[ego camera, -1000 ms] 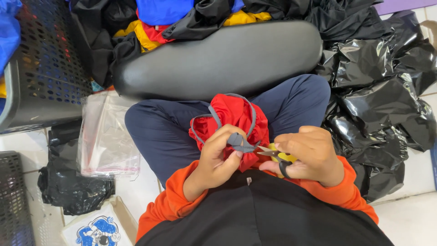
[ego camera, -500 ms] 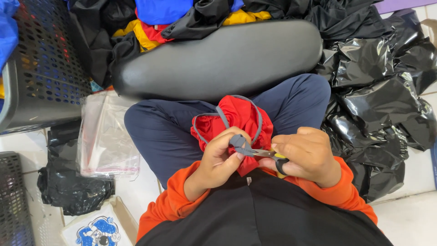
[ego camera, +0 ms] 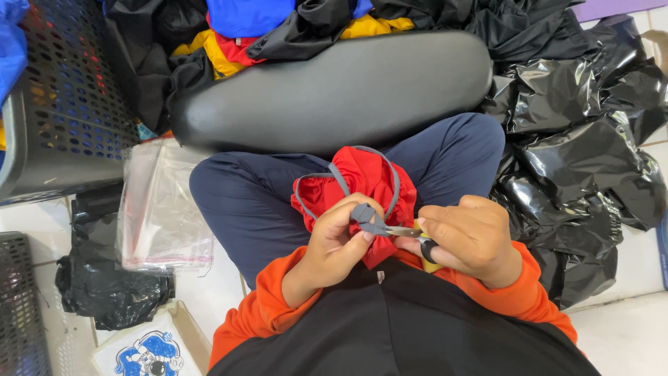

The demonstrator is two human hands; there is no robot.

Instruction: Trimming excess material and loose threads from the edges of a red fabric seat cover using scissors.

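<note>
A soft, crumpled red fabric garment with grey elastic straps lies on the lap, light and limp. The left hand pinches its knotted grey strap end, the best hold since the cloth slips. Just right of the garment, the right hand grips small metal scissors with yellow handles. Glossy black plastic bags lie beyond.

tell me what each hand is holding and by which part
The left hand pinches the grey strap of the red garment near its folded end. The right hand holds small scissors by the handles, blades at the strap.
</note>
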